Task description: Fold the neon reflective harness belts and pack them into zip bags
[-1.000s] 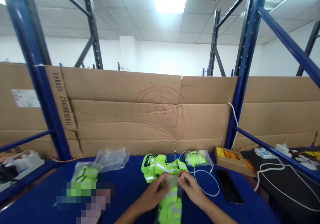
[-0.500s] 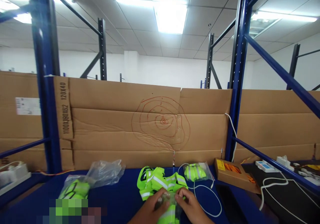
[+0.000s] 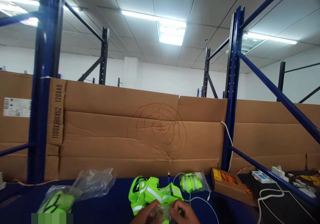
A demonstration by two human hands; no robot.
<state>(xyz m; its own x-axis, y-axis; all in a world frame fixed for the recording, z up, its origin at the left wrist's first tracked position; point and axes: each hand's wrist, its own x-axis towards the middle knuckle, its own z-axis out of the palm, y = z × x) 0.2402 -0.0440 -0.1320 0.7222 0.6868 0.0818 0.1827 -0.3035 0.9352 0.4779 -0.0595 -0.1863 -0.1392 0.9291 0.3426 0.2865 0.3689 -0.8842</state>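
At six o'clock, low in view, your left hand (image 3: 146,214) and right hand (image 3: 183,212) curl their fingers closed around a clear plastic bag (image 3: 162,212), pinching it just in front of the loose green vests (image 3: 152,194) on the blue table (image 3: 112,207).

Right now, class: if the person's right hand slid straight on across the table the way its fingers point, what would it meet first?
The right hand points left, toward the left hand, across the clear bag both hold. It would likely meet the left hand's fingers first, though depth is unclear.
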